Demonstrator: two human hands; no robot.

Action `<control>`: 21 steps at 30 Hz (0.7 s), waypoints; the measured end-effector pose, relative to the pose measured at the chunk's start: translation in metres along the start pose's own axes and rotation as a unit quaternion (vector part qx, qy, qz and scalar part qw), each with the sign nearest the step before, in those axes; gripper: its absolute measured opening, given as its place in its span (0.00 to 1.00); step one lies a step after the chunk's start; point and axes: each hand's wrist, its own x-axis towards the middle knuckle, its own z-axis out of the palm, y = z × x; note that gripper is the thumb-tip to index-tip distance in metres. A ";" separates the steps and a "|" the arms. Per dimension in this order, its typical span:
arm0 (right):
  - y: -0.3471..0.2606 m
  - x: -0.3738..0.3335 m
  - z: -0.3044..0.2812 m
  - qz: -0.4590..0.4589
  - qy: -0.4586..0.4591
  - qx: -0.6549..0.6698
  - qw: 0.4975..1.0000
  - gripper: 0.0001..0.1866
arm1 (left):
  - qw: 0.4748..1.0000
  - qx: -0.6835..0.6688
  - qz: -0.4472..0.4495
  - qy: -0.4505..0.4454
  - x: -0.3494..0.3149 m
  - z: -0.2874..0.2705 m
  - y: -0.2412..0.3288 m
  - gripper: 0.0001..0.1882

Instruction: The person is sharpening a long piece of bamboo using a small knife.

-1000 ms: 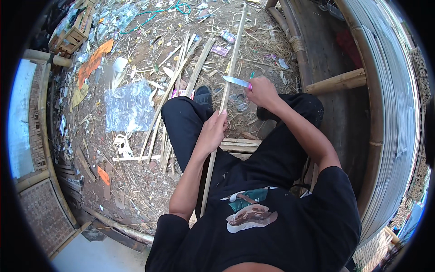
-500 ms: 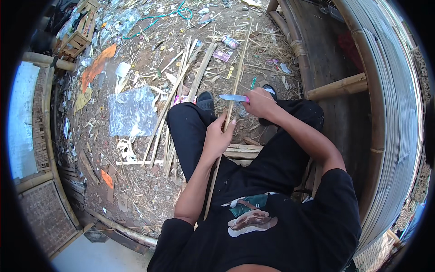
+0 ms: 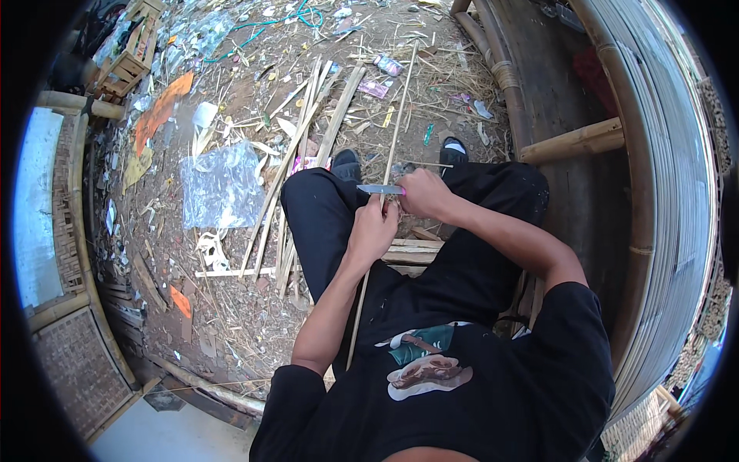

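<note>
Strip (image 3: 396, 127): long, thin, pale, nearly straight; slanting, far end to right, near end to left. Knife (image 3: 376, 189): silvery blade, pink handle; roughly level, tip left, blade crossing strip near midlength, contact unclear.

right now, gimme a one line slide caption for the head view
Above littered ground, the left grip holds a thin strip, crossed by a knife in the right grip.

The right hand (image 3: 426, 194) hides most of the knife (image 3: 377, 189) handle (image 3: 403, 191); the left hand (image 3: 373, 230) covers a stretch of the strip (image 3: 399, 115). The lower edge cuts off the shirt (image 3: 508, 393). The shaded red thing (image 3: 594, 77) and green scrap (image 3: 429, 134) cannot be made out.
</note>
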 end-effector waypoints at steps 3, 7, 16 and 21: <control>-0.002 -0.001 0.001 -0.009 -0.014 -0.014 1.000 0.11 | 1.000 0.007 -0.014 -0.016 0.000 0.002 -0.007 0.16; 0.004 0.003 0.008 -0.036 0.002 -0.038 0.999 0.10 | 0.999 0.030 -0.006 -0.026 -0.002 0.003 -0.012 0.17; -0.002 0.000 -0.006 -0.043 -0.041 -0.025 0.998 0.10 | 0.998 0.063 0.009 -0.016 -0.013 0.006 -0.014 0.17; 0.039 0.032 -0.033 0.066 -0.001 -0.056 0.996 0.10 | 0.993 0.112 -0.015 -0.026 -0.014 0.003 -0.007 0.16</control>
